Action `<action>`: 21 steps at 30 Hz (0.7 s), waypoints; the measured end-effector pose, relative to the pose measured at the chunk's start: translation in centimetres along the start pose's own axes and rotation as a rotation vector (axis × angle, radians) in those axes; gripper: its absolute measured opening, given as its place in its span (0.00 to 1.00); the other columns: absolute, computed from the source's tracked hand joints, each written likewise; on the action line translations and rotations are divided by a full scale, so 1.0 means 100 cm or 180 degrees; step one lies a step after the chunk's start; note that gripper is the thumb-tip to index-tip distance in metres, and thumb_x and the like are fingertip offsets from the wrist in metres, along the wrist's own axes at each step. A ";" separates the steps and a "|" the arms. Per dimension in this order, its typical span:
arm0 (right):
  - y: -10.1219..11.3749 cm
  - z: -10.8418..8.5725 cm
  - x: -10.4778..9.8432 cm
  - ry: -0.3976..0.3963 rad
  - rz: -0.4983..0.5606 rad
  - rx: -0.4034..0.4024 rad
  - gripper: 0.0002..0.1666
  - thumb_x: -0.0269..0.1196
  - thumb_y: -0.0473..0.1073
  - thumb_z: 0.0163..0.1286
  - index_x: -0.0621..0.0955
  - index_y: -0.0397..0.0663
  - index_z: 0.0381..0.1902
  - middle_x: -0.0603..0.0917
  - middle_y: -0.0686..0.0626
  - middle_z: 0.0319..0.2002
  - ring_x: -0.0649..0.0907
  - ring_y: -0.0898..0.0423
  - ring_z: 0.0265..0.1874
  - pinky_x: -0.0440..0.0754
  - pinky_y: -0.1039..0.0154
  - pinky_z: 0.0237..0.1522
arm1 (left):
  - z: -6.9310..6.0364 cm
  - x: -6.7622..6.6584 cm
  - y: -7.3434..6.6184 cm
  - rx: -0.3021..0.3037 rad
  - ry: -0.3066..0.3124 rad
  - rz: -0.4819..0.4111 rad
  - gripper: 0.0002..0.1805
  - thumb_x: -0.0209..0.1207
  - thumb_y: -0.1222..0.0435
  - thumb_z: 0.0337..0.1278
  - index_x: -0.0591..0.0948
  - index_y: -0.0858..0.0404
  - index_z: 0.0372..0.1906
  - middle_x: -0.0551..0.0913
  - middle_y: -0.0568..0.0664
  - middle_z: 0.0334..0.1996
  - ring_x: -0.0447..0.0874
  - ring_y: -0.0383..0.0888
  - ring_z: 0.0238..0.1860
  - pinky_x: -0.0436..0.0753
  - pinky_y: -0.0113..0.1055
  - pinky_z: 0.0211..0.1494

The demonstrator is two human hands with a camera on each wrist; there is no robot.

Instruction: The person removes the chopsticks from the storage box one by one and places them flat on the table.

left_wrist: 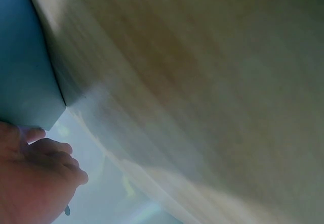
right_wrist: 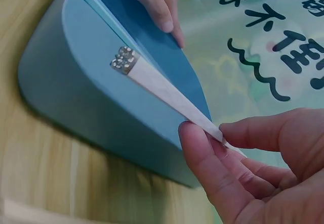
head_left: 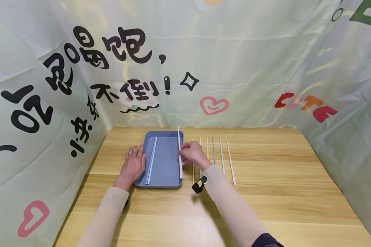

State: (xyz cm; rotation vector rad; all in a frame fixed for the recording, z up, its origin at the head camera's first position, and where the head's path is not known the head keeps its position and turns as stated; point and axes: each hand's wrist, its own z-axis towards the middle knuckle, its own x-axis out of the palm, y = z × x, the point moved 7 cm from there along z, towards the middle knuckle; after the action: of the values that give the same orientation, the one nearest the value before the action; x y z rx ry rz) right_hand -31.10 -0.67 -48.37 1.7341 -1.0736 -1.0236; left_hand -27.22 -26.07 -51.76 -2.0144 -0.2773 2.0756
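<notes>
Tray (head_left: 167, 161), blue-grey; paired chopsticks (head_left: 152, 160) inside, pale blue; held chopstick (right_wrist: 171, 98), whitish pink, its end (right_wrist: 124, 60) speckled silver; bench (head_left: 296, 192), honey-brown woodgrain; wall cloth (head_left: 250, 68), pale green with black lettering (head_left: 100, 87) and pink hearts (head_left: 205, 106).

**Pinched at the blue tray's (head_left: 167, 163) right side!**

Seeing a pinkish-white chopstick (right_wrist: 164, 91) in the right hand (head_left: 191, 152), with a speckled silver end, lined up along the right rim. Spotting two light-blue chopsticks (head_left: 151, 161) lying side by side, slightly slanted, inside by the left wall. And counting six slim chopsticks (head_left: 214, 151) spread in a row on the bench (head_left: 266, 192) to the right!
</notes>
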 end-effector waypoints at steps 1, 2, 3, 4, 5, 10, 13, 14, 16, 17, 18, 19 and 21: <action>-0.001 0.000 -0.003 -0.0005 0.0003 -0.0001 0.16 0.66 0.32 0.72 0.82 0.30 0.55 0.87 0.39 0.34 0.87 0.53 0.26 0.93 0.56 0.32 | 0.000 0.000 0.000 0.0001 -0.0001 0.0004 0.33 0.36 0.58 0.86 0.52 0.70 0.84 0.52 0.77 0.81 0.46 0.74 0.83 0.47 0.67 0.85; -0.002 0.000 -0.006 -0.0005 0.0005 0.0005 0.17 0.66 0.32 0.72 0.82 0.30 0.56 0.87 0.40 0.33 0.86 0.53 0.26 0.93 0.55 0.33 | 0.000 0.000 0.000 -0.0006 0.0006 0.0003 0.33 0.36 0.58 0.86 0.52 0.70 0.84 0.52 0.77 0.81 0.46 0.74 0.83 0.47 0.67 0.85; -0.004 -0.001 -0.009 -0.0002 0.0024 0.0013 0.17 0.66 0.32 0.72 0.82 0.30 0.57 0.87 0.40 0.33 0.86 0.53 0.25 0.93 0.54 0.34 | 0.000 0.000 0.000 -0.0011 0.0009 0.0001 0.33 0.36 0.58 0.86 0.52 0.70 0.84 0.52 0.77 0.81 0.46 0.74 0.83 0.48 0.67 0.85; -0.005 -0.001 -0.012 0.0000 0.0043 0.0025 0.18 0.65 0.32 0.73 0.81 0.30 0.57 0.87 0.40 0.33 0.86 0.54 0.25 0.93 0.54 0.34 | 0.001 0.000 0.000 -0.0013 0.0009 0.0007 0.33 0.36 0.58 0.86 0.52 0.70 0.84 0.52 0.77 0.81 0.46 0.74 0.83 0.48 0.67 0.85; -0.007 -0.001 -0.015 -0.0006 0.0070 0.0035 0.18 0.65 0.32 0.72 0.81 0.29 0.58 0.87 0.41 0.32 0.85 0.54 0.24 0.93 0.54 0.34 | 0.000 0.000 0.000 -0.0023 0.0016 0.0010 0.33 0.36 0.57 0.86 0.52 0.70 0.84 0.52 0.76 0.81 0.46 0.74 0.83 0.47 0.66 0.85; -0.013 -0.006 -0.030 -0.0056 0.0129 0.0070 0.17 0.65 0.31 0.72 0.81 0.30 0.56 0.89 0.35 0.37 0.85 0.54 0.23 0.93 0.54 0.35 | 0.000 0.000 0.000 -0.0062 0.0044 0.0017 0.34 0.37 0.57 0.86 0.51 0.69 0.84 0.52 0.76 0.81 0.45 0.74 0.83 0.47 0.66 0.85; -0.019 -0.009 -0.039 -0.0080 0.0110 0.0124 0.17 0.65 0.32 0.72 0.81 0.30 0.57 0.89 0.32 0.40 0.86 0.54 0.24 0.93 0.53 0.37 | 0.000 0.001 -0.001 -0.0072 0.0057 0.0000 0.34 0.37 0.57 0.86 0.51 0.69 0.84 0.52 0.76 0.81 0.45 0.74 0.83 0.47 0.66 0.85; -0.021 -0.009 -0.043 -0.0089 0.0101 0.0136 0.17 0.65 0.32 0.73 0.81 0.30 0.57 0.88 0.33 0.40 0.86 0.54 0.24 0.93 0.53 0.36 | 0.000 0.001 -0.001 -0.0068 0.0058 -0.0001 0.34 0.37 0.57 0.86 0.52 0.69 0.84 0.52 0.76 0.81 0.45 0.74 0.83 0.47 0.66 0.85; -0.025 -0.010 -0.050 -0.0113 0.0101 0.0162 0.18 0.65 0.32 0.73 0.81 0.30 0.58 0.88 0.34 0.39 0.86 0.54 0.25 0.93 0.54 0.36 | 0.000 0.001 -0.001 -0.0061 0.0063 -0.0005 0.34 0.37 0.57 0.86 0.52 0.69 0.84 0.52 0.76 0.81 0.45 0.74 0.83 0.47 0.66 0.85; -0.027 -0.010 -0.053 -0.0120 0.0105 0.0171 0.18 0.65 0.32 0.73 0.81 0.29 0.58 0.88 0.34 0.40 0.86 0.54 0.25 0.93 0.54 0.36 | 0.000 0.001 -0.001 -0.0057 0.0065 0.0000 0.34 0.36 0.56 0.86 0.52 0.69 0.84 0.52 0.76 0.81 0.45 0.74 0.83 0.47 0.66 0.85; -0.029 -0.010 -0.056 -0.0122 0.0114 0.0172 0.18 0.64 0.32 0.73 0.80 0.29 0.58 0.88 0.34 0.40 0.86 0.54 0.25 0.93 0.55 0.35 | -0.001 0.001 -0.001 -0.0051 0.0067 0.0007 0.33 0.36 0.57 0.86 0.52 0.70 0.84 0.52 0.76 0.81 0.45 0.74 0.83 0.47 0.66 0.85; -0.031 -0.010 -0.059 -0.0125 0.0127 0.0172 0.19 0.64 0.32 0.73 0.80 0.28 0.59 0.87 0.33 0.41 0.86 0.54 0.25 0.93 0.56 0.35 | -0.001 0.000 -0.001 -0.0044 0.0064 0.0018 0.33 0.35 0.57 0.86 0.52 0.70 0.84 0.52 0.76 0.81 0.46 0.74 0.83 0.48 0.66 0.85; -0.035 -0.010 -0.066 -0.0142 0.0151 0.0188 0.19 0.64 0.31 0.73 0.79 0.27 0.59 0.88 0.33 0.41 0.86 0.54 0.25 0.92 0.58 0.33 | -0.001 0.000 -0.001 -0.0032 0.0055 0.0033 0.33 0.35 0.57 0.86 0.52 0.70 0.84 0.52 0.77 0.81 0.46 0.75 0.83 0.48 0.67 0.85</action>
State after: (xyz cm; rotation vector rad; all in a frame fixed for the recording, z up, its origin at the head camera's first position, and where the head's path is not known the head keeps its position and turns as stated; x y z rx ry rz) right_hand -31.29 6.70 -49.89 1.7316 -1.1785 -1.0145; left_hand -27.14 -25.99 -51.74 -2.0427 -0.2751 2.0660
